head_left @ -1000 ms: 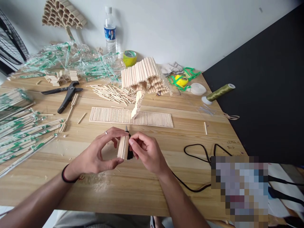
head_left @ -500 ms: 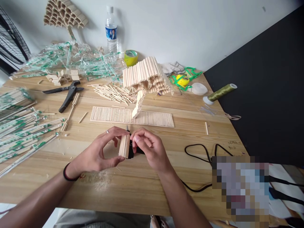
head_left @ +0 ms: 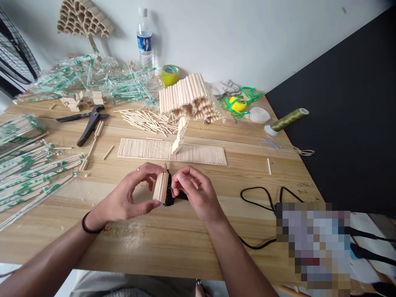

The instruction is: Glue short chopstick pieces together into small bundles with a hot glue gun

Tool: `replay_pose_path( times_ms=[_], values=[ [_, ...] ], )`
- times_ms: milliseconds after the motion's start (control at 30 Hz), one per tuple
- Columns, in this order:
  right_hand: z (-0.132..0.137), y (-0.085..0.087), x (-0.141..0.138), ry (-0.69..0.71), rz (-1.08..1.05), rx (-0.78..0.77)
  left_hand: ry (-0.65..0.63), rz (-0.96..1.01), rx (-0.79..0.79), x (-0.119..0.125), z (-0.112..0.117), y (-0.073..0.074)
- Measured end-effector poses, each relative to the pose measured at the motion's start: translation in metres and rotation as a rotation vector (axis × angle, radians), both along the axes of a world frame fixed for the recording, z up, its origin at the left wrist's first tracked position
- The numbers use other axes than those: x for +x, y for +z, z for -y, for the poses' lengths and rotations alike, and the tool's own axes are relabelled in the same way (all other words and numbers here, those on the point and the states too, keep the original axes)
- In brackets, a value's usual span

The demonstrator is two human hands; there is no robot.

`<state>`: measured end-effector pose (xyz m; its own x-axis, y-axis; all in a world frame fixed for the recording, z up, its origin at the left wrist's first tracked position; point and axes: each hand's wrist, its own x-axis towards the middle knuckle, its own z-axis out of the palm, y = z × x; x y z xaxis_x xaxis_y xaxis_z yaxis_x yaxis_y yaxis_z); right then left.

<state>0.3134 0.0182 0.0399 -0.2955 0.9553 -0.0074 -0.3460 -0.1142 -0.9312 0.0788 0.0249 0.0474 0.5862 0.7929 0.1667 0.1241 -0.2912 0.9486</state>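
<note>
My left hand (head_left: 131, 196) grips a small curved panel of wooden sticks (head_left: 160, 187) by its two ends, between thumb and fingers. Just right of the panel, my right hand (head_left: 194, 189) has its fingers curled in and pressed together; whether anything is in them cannot be made out. Partly hidden behind the panel and my right fingers lies a black glue gun (head_left: 168, 197), its metal tip pointing away from me. Beyond my hands, a tree-like stick model (head_left: 188, 99) stands on a long stick base (head_left: 145, 149).
Loose short sticks (head_left: 150, 122) lie behind the base. A black cutter (head_left: 89, 126) and bagged sticks (head_left: 37, 177) are at left. Tape (head_left: 170, 75), a bottle (head_left: 144, 43) and a thread spool (head_left: 287, 121) stand farther back. A black cord (head_left: 256, 247) loops at right.
The stick panel in my left hand has tilted and shifted slightly left. My right hand has moved a little right, away from the panel.
</note>
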Motion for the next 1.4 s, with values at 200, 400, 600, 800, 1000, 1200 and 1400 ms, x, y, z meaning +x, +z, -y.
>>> replay_pose_path(
  times_ms=[200, 400, 600, 800, 1000, 1200, 1400],
  values=[
    [0.001, 0.004, 0.001, -0.028, 0.131, 0.047, -0.008, 0.127, -0.094, -0.002, 0.0, -0.003],
    [0.004, 0.006, -0.002, -0.019, 0.245, 0.131, -0.002, 0.172, -0.123, -0.003, -0.001, -0.002],
    [0.004, 0.007, -0.006, 0.025, 0.36, 0.214, -0.007, 0.171, -0.134, 0.001, -0.001, 0.001],
    [0.003, 0.006, -0.003, -0.024, 0.377, 0.226, 0.108, 0.155, -0.207, -0.001, -0.001, -0.003],
    [0.002, 0.004, -0.002, -0.103, 0.338, 0.296, 0.083, 0.396, -0.419, -0.001, -0.003, -0.012],
    [0.002, 0.001, -0.002, -0.095, 0.194, 0.241, 0.068, 0.53, -0.537, 0.006, -0.006, -0.005],
    [0.005, 0.006, -0.003, 0.005, 0.031, 0.186, 0.075, 0.52, -0.563, 0.004, -0.007, -0.003]
  ],
)
